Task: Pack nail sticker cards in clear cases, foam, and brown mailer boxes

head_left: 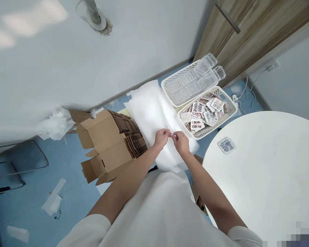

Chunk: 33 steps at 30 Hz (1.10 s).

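My left hand (161, 138) and my right hand (181, 143) meet over a stack of thin white sheets (149, 109), fingertips close together. Both are closed in a pinch. A small pale bit shows between the fingertips, too small to name; it may be an edge of the top sheet, which has a crease running toward my hands. Left of the sheets stands an opened cardboard box (106, 137) with flattened brown cardboard pieces (135, 144) packed upright. To the right, a white basket (207, 130) holds many small printed cards (209, 116).
Behind that basket, another white basket (170, 97) holds clear plastic boxes (193, 80). A round white table (267, 178) on the right carries one small clear pack (227, 145). Scraps (53, 200) lie on the blue floor, near a folding chair (18, 164). Cables (247, 94) run along the wall.
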{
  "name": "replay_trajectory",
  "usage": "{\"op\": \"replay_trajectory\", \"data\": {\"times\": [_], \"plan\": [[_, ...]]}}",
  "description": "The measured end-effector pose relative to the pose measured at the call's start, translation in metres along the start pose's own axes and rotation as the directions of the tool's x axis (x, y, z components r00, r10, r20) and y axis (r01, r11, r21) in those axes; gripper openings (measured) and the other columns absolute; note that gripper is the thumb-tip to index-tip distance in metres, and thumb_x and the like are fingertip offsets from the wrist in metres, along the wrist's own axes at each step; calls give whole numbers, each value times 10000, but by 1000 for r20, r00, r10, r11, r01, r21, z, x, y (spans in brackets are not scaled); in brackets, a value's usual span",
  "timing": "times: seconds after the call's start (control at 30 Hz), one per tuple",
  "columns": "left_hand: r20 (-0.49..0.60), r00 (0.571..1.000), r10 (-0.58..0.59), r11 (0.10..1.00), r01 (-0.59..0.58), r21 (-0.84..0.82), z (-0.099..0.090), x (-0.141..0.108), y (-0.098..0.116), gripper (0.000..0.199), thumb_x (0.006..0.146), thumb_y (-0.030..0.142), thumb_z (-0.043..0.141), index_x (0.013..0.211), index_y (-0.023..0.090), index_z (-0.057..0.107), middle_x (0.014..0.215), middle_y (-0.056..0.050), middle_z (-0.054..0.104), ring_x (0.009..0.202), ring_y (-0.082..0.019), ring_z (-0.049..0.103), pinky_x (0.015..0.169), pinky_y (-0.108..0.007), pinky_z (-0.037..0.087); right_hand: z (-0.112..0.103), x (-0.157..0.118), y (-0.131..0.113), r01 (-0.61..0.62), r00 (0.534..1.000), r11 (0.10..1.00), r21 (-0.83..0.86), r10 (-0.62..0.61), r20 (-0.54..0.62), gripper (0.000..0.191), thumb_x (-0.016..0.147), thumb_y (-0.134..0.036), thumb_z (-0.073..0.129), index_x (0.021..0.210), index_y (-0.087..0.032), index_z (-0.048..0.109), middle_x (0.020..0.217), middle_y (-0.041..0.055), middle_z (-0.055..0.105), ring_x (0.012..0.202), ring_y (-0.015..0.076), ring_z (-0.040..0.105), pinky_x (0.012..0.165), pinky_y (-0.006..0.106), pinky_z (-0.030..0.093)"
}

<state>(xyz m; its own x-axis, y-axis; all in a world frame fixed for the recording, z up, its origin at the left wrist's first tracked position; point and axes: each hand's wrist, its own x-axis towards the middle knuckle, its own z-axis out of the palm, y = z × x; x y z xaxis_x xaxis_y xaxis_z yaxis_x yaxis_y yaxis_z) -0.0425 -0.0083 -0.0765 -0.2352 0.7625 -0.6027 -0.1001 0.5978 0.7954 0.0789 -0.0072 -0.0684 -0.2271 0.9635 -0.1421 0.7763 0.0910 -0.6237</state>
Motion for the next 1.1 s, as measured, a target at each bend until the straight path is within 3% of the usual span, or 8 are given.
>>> {"op": "replay_trajectory", "data": {"times": [0.2, 0.3, 0.43, 0.53, 0.7, 0.83, 1.0, 1.1], "plan": [[37, 998, 55, 996, -57, 69, -2, -4, 1, 208, 755, 346, 519, 699, 158, 587, 716, -40, 641, 621, -124, 594, 637, -275, 450, -3, 0, 1, -199, 978, 926, 319, 206, 13, 160, 757, -301, 512, 879, -216, 571, 761, 31, 649, 687, 176, 604, 669, 314, 454], [67, 995, 67, 994, -72, 78, -2, -3, 1, 221, 760, 357, 515, 701, 156, 589, 703, -36, 635, 613, -119, 585, 636, -273, 449, -3, 4, 5, -293, 948, 822, 488, 318, 34, 233, 660, -375, 619, 802, -202, 554, 717, 26, 641, 649, 169, 597, 643, 315, 467], [101, 991, 90, 993, -96, 62, -3, 0, 1, 228, 760, 366, 511, 708, 155, 581, 675, -29, 618, 589, -111, 566, 624, -269, 448, -2, 8, 12, -335, 933, 672, 660, 337, 130, 344, 590, -412, 674, 813, -187, 542, 686, 13, 599, 607, 139, 556, 594, 285, 462], [125, 987, 103, 992, -111, 61, -1, 1, 1, 220, 765, 361, 501, 731, 157, 577, 668, -24, 608, 583, -106, 556, 614, -263, 448, -3, 9, 13, -335, 934, 643, 689, 324, 152, 337, 590, -412, 674, 805, -185, 549, 636, -21, 540, 558, 109, 489, 554, 256, 428], [163, 975, 149, 981, -166, 96, 2, 2, 1, 197, 734, 340, 544, 784, 160, 609, 725, -23, 625, 648, -109, 563, 641, -252, 446, -5, 10, 7, -290, 957, 724, 626, 235, 172, 255, 630, -406, 642, 743, -188, 573, 590, -44, 474, 522, 90, 392, 516, 233, 360], [150, 979, 135, 985, -149, 85, 3, 2, 3, 183, 711, 319, 561, 721, 153, 637, 671, -19, 623, 653, -122, 556, 630, -248, 447, -3, 13, 4, -298, 954, 731, 614, 242, 175, 262, 613, -406, 652, 743, -193, 570, 565, -59, 430, 503, 86, 346, 489, 226, 328], [167, 982, 83, 996, -87, 15, 3, -1, 8, 236, 726, 351, 539, 666, 146, 640, 634, -15, 611, 635, -123, 552, 610, -249, 455, -2, 16, 3, -315, 948, 673, 669, 258, 187, 277, 581, -386, 679, 749, -198, 564, 552, -73, 401, 499, 80, 340, 483, 217, 322], [170, 984, 54, 998, -50, -30, 3, 0, 8, 254, 739, 372, 526, 682, 152, 637, 647, -9, 604, 649, -116, 559, 625, -250, 466, -3, 15, 1, -322, 946, 587, 743, 232, 227, 274, 616, -413, 647, 762, -193, 572, 603, -47, 498, 542, 89, 418, 533, 227, 368]]}}
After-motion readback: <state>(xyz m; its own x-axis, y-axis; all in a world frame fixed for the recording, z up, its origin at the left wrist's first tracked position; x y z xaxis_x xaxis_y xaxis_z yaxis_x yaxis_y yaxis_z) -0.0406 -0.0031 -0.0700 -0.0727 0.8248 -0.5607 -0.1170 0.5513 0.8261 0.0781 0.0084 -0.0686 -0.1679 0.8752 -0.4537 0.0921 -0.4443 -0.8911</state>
